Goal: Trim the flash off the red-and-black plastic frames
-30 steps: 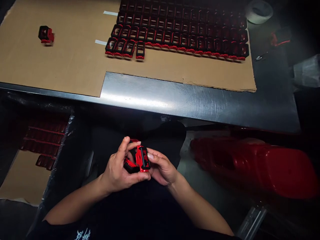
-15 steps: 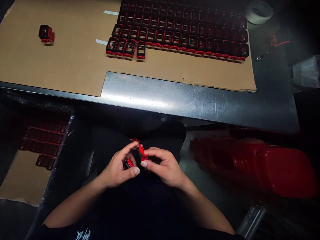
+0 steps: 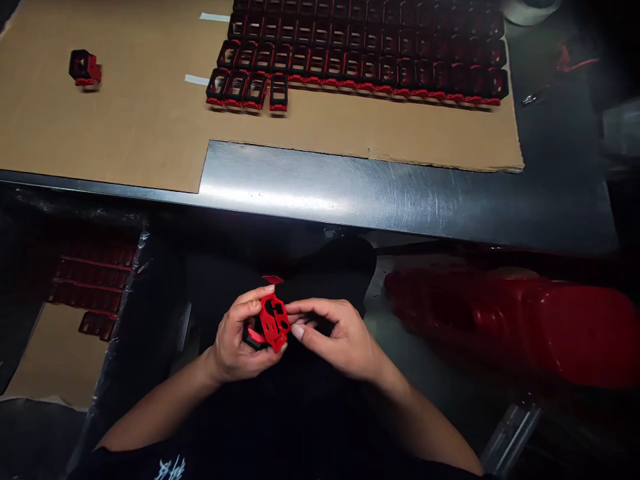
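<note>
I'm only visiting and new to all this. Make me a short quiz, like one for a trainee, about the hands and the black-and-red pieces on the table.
1. The lone black-and-red piece, apart from the rows, sits on:
A) the bare metal tabletop
B) the cardboard
C) the floor

2. True or false: the left hand holds a red part, and the fingertips of the right hand are close to its edge.

3. Fill in: in the row nearest the person, a gap separates three pieces from ____ more.

Key: 1. B; 2. True; 3. one

Pale roll [image 3: 534,18] on metal table [image 3: 320,183], glossy red object [image 3: 583,333] lower right
</note>
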Demonstrator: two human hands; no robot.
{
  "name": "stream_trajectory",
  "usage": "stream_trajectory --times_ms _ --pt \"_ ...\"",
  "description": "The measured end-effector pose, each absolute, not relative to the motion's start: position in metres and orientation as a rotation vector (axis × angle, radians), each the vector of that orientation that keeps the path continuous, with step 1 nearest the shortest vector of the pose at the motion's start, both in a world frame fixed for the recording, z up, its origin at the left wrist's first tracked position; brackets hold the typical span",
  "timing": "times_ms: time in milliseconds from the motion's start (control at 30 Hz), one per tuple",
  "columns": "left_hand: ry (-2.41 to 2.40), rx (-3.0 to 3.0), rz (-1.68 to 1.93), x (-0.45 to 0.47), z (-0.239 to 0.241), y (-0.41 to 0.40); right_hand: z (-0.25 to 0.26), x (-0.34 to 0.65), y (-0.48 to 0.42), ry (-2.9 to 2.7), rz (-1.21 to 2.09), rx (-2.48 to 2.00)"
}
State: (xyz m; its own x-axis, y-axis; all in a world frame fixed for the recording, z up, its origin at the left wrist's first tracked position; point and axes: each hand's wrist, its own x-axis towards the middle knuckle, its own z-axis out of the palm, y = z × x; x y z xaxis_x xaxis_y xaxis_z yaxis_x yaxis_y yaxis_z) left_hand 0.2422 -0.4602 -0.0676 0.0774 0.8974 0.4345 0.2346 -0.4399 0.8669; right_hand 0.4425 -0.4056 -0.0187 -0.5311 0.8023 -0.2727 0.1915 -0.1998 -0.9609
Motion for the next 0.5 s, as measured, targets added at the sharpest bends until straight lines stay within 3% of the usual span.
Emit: stream_trajectory --times_ms 500 --pt "1.155 2.383 1.261 0.2422 -0.0679 -0.4622 -0.0222 0.4421 -0.4156 -1.548 1.78 -1.449"
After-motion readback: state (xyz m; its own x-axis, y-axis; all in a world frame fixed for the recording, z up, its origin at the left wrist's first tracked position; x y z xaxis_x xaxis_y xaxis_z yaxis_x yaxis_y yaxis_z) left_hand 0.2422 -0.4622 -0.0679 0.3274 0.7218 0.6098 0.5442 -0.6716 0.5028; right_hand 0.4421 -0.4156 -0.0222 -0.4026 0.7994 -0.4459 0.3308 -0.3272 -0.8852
